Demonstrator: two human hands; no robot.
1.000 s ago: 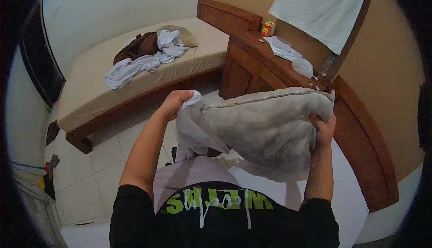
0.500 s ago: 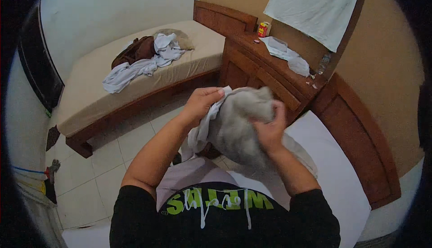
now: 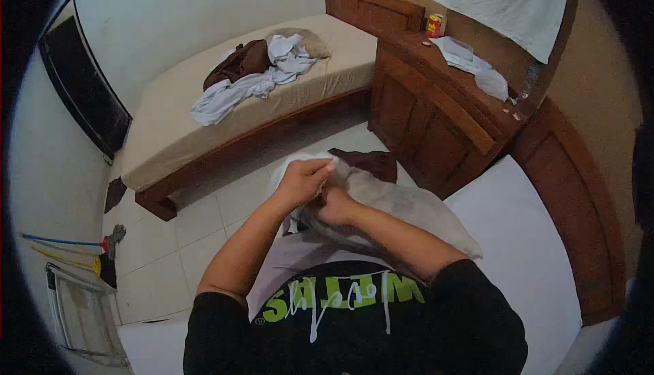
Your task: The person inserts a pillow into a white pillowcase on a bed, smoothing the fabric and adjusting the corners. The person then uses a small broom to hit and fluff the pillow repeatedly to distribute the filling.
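Observation:
Across my lap lies a limp grey-beige pillow (image 3: 415, 211) with stains, its far end resting toward the white mattress on the right. At its left end is a bunched white cloth (image 3: 278, 177), perhaps a pillowcase. My left hand (image 3: 303, 184) is closed, thumb and fingers pinching the white cloth's upper edge. Just below and against it, my right hand (image 3: 337, 206) is curled at the pillow's end. Its fingertips are hidden behind the left hand, so what it grips does not show.
Beyond the pillow is a dark brown cloth (image 3: 375, 164). A beige bed (image 3: 170, 123) holds a heap of white and brown cloths (image 3: 238, 75). A wooden cabinet (image 3: 429, 102) stands between the beds; a white mattress (image 3: 518, 232) lies right. Brooms (image 3: 82, 252) lean at left.
My right hand has moved left from the pillow's raised upper part to beside my left hand. The pillow has dropped flatter across my lap, revealing the brown cloth. The view has shifted left.

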